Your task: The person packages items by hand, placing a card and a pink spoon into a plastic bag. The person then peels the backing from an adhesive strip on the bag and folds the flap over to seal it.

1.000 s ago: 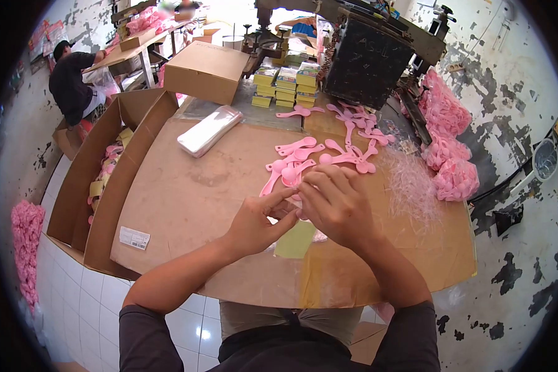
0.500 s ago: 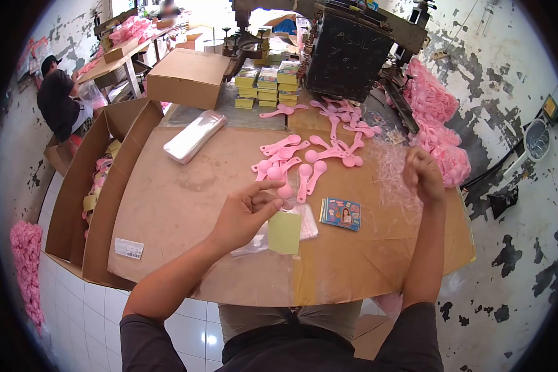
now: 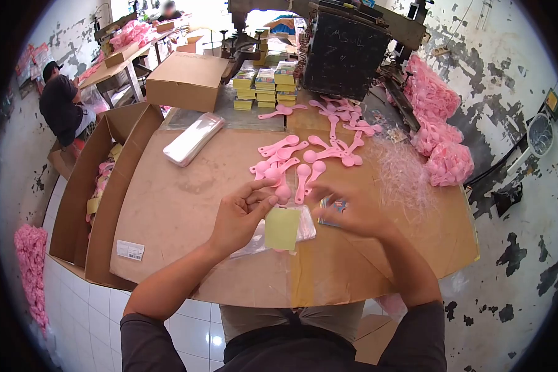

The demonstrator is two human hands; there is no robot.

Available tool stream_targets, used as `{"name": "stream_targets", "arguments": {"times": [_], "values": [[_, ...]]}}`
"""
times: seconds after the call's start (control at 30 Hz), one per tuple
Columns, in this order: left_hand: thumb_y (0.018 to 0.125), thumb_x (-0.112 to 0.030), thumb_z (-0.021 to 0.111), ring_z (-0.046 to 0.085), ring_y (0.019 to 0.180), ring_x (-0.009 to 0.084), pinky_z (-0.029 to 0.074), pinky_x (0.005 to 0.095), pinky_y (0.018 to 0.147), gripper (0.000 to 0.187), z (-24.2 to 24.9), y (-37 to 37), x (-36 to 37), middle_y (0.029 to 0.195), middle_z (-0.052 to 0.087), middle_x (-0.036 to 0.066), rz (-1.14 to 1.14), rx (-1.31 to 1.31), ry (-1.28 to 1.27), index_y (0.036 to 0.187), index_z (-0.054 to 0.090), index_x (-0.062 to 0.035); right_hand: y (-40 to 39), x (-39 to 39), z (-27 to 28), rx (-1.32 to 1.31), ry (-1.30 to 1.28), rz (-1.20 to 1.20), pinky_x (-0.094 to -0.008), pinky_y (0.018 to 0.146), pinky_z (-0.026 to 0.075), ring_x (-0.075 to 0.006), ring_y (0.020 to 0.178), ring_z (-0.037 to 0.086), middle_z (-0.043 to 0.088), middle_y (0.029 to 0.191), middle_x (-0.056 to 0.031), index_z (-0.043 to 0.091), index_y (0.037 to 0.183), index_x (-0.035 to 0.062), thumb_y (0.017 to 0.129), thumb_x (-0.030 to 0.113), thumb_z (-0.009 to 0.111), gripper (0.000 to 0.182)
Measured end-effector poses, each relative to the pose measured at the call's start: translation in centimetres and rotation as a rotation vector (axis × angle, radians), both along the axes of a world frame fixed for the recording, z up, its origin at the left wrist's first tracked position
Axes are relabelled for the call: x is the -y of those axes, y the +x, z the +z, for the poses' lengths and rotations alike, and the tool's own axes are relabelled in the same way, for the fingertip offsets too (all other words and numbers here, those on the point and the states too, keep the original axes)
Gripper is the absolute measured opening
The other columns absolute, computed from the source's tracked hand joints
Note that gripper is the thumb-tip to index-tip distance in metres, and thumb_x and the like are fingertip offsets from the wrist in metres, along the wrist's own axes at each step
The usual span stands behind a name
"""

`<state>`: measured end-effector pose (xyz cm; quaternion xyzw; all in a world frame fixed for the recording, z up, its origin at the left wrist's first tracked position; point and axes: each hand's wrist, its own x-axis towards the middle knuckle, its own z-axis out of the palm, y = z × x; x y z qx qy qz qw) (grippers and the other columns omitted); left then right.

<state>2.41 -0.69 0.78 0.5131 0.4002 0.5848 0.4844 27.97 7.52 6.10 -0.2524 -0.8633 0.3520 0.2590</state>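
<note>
My left hand point(image 3: 242, 211) is closed, thumb and forefinger pinched at what looks like the top of a clear plastic bag. A plain yellow card point(image 3: 281, 229) hangs just below these fingertips, seemingly inside that bag. Behind it lie more clear bags point(image 3: 306, 223) on the cardboard-topped table point(image 3: 167, 217). My right hand point(image 3: 352, 214) is blurred, its thumb and fingers apart, over a small stack of blue printed cards point(image 3: 332, 212) that it partly hides. Pink measuring spoons point(image 3: 302, 180) lie in a loose pile just beyond both hands.
A stack of clear bags point(image 3: 194, 139) lies at the left. Yellow card stacks point(image 3: 265, 87), a closed carton point(image 3: 187, 77) and a black machine box point(image 3: 338, 53) stand at the back. An open long carton point(image 3: 99, 198) borders the left edge. Another person point(image 3: 62, 102) sits far left.
My right hand has swung left from the table's right side to the blue cards, its fingers spreading. My left hand and the yellow card have barely shifted.
</note>
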Motion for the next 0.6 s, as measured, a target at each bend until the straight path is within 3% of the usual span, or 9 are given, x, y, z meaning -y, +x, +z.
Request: {"name": "stream_targets", "arguments": {"times": [0.1, 0.2, 0.4, 0.6], "values": [[0.102, -0.008, 0.066, 0.070, 0.097, 0.0127, 0.058, 0.0260, 0.085, 0.041, -0.1, -0.1, -0.1, 0.111, 0.074, 0.014, -0.004, 0.029, 0.013, 0.138, 0.054, 0.0078, -3.0, 1.0, -1.9, -0.090, -0.380, 0.086, -0.0296, 0.086, 0.055, -0.0148, 0.099, 0.068, 0.071, 0.110, -0.0095, 0.060, 0.132, -0.0011, 0.096, 0.009, 0.071, 0.039], [0.104, -0.011, 0.064, 0.071, 0.104, 0.0158, 0.060, 0.0302, 0.085, 0.038, 0.0, -0.5, -0.4, 0.115, 0.074, 0.015, -0.048, 0.038, 0.038, 0.138, 0.055, 0.0033, -3.4, -0.2, -3.1, -0.226, -0.582, 0.146, -0.0278, 0.087, 0.055, -0.0124, 0.099, 0.068, 0.070, 0.111, -0.0078, 0.058, 0.134, -0.0028, 0.096, 0.004, 0.069, 0.040], [0.103, -0.015, 0.066, 0.070, 0.104, 0.0155, 0.060, 0.0312, 0.086, 0.032, -0.1, -0.9, -0.8, 0.115, 0.074, 0.013, -0.146, -0.051, -0.172, 0.130, 0.064, 0.0023, -2.5, -0.4, -3.3, -0.235, -0.524, 0.116, -0.0280, 0.087, 0.055, -0.0123, 0.100, 0.068, 0.070, 0.113, -0.0070, 0.062, 0.129, -0.0029, 0.099, 0.002, 0.066, 0.031], [0.103, -0.013, 0.066, 0.072, 0.096, 0.0141, 0.062, 0.0297, 0.079, 0.026, -0.9, -0.5, -0.8, 0.109, 0.076, 0.010, -0.051, -0.081, -0.082, 0.124, 0.069, 0.0016, -2.3, -0.3, -3.8, -0.276, -0.588, -0.060, -0.0251, 0.083, 0.055, -0.0089, 0.094, 0.067, 0.072, 0.103, -0.0039, 0.070, 0.117, -0.0024, 0.099, 0.007, 0.069, 0.020]]}}
